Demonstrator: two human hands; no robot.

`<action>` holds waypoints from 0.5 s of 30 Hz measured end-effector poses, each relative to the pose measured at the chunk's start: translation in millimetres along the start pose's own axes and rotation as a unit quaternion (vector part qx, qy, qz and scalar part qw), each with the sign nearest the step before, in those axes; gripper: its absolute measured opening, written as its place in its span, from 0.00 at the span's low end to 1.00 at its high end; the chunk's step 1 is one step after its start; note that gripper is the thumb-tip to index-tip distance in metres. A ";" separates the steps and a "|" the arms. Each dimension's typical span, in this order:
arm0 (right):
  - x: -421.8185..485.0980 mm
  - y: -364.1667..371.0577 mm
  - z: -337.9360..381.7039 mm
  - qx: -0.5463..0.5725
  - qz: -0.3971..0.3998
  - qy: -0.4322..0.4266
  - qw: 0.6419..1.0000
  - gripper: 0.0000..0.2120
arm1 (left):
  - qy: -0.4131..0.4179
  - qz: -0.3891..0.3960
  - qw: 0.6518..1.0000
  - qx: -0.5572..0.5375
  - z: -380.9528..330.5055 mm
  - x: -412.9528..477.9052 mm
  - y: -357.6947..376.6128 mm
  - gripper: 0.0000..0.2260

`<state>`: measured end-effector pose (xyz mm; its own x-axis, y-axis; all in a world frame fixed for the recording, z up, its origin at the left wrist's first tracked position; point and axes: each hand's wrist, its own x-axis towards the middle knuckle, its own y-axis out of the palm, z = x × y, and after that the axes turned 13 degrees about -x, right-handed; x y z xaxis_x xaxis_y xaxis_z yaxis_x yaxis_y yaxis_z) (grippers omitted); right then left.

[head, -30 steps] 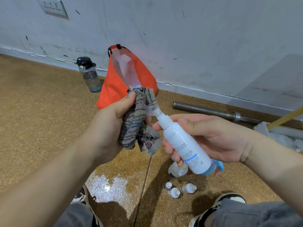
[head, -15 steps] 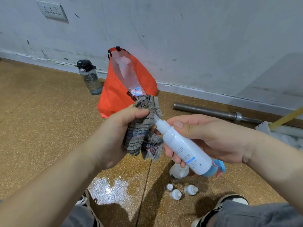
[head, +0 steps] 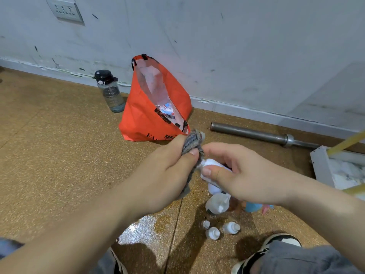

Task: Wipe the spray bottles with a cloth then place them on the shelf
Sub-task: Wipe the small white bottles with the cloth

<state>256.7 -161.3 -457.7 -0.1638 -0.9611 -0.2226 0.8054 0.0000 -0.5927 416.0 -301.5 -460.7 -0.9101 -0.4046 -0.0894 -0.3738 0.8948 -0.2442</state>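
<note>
The white spray bottle is held in the air above the floor, in front of the person, and most of its body is hidden behind the right hand, whose fingers are closed around it. The left hand grips a grey striped cloth and presses it over the top end of the bottle, so the nozzle is covered. Under the hands, on the speckled brown floor, lie a bigger clear bottle and three small white bottles close together, beside a wet shiny patch. Farther away an orange bag stands open at the grey wall, with a dark-capped water bottle just beside it on the left. A metal bar lies along the wall to the right.
</note>
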 end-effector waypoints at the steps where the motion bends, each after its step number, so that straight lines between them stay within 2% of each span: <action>1: 0.2 0.7 1.5 -0.041 -0.007 -0.014 0.999 0.10 | -0.005 -0.002 0.999 0.035 -0.5 -0.5 0.0 0.13; 2: 0.4 0.8 2.7 -0.064 -0.008 -0.023 0.998 0.12 | -0.017 -0.009 1.000 0.020 -2.2 -0.1 -0.4 0.13; 4: 1.5 1.5 4.9 -0.066 -0.004 -0.024 0.998 0.13 | -0.074 -0.054 0.987 -0.130 -4.9 10.3 -4.0 0.09; 6: 3.1 -1.7 5.1 -0.048 -0.019 -0.003 0.999 0.14 | -0.135 -0.142 0.942 -0.273 -9.9 23.8 -12.2 0.12; 9: 2.7 -8.2 4.8 0.002 -0.032 0.035 0.999 0.15 | -0.145 -0.196 0.891 -0.382 -15.2 25.7 -22.8 0.12; 10: 2.7 -9.7 4.8 0.008 -0.034 0.041 0.999 0.15 | -0.141 -0.211 0.892 -0.374 -17.1 22.6 -24.7 0.12; 12: 2.3 -10.9 8.0 0.026 -0.029 0.054 0.998 0.13 | -0.127 -0.234 0.930 -0.252 -13.2 18.1 -26.8 0.10; 13: 2.2 -10.8 10.0 0.042 -0.027 0.057 0.997 0.13 | -0.120 -0.216 0.948 -0.200 -13.2 19.1 -26.0 0.10; 15: 1.9 -9.8 11.7 0.097 -0.018 0.057 0.994 0.13 | -0.111 -0.158 0.960 -0.204 -12.1 17.9 -20.3 0.10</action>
<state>255.1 -166.3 -443.3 -0.2495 -0.9220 -0.2961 0.8902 -0.0980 -0.4449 405.1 -324.6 -445.7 -0.6958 -0.6578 -0.2884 -0.7054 0.7015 0.1020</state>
